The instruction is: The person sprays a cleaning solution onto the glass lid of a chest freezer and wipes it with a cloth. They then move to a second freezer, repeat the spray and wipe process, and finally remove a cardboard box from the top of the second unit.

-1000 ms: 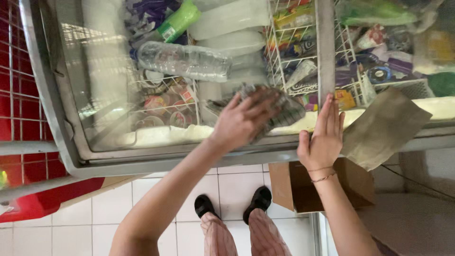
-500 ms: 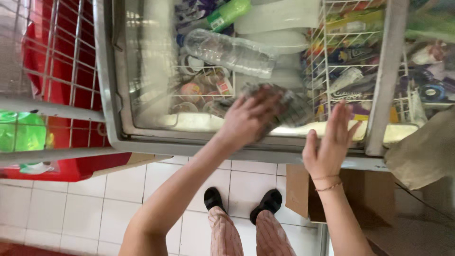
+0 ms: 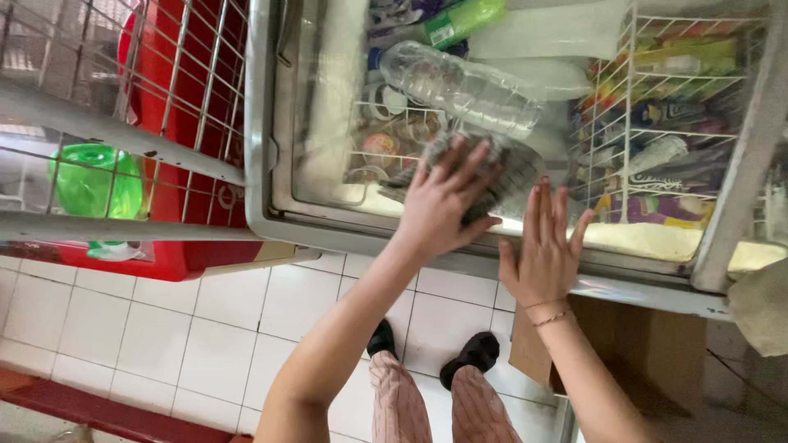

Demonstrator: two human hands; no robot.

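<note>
1. Two bare hands are pressed against the sliding glass lid (image 3: 328, 123) of a chest freezer (image 3: 271, 226), seen from above the person's head.
2. Left hand (image 3: 447, 201): fingers spread wide and flat on the glass near the freezer's front edge, palm down, gripping nothing. Its fingertips lie over a grey, dark-patterned packet (image 3: 509, 168) that sits inside, under the glass.
3. Right hand (image 3: 546, 246): also flat and loose, fingers together and pointing away from the person, resting on the lid's front edge just beside the left hand. A thin bracelet (image 3: 552, 318) circles the wrist.
4. Inside the freezer, a clear plastic bottle (image 3: 460, 86) lies on its side just beyond the left hand, with a green-capped bottle (image 3: 460, 20) further back.
5. White wire baskets (image 3: 648, 123) hold colourful wrapped ice creams on the right; another basket of small tubs (image 3: 386, 148) sits to the left of the grey packet.
6. Frost (image 3: 657, 242) lines the front inner wall below the right hand.
7. Left of the freezer stands a red cabinet (image 3: 176, 98) behind a wire rack (image 3: 107, 131), with a green plastic container (image 3: 90, 180) showing through the bars.
8. Below, the person's feet in black slippers (image 3: 468, 357) and pink striped trousers (image 3: 402, 406) stand on white floor tiles (image 3: 164, 328); a brown cardboard box (image 3: 648, 353) rests on the floor by the right arm.
</note>
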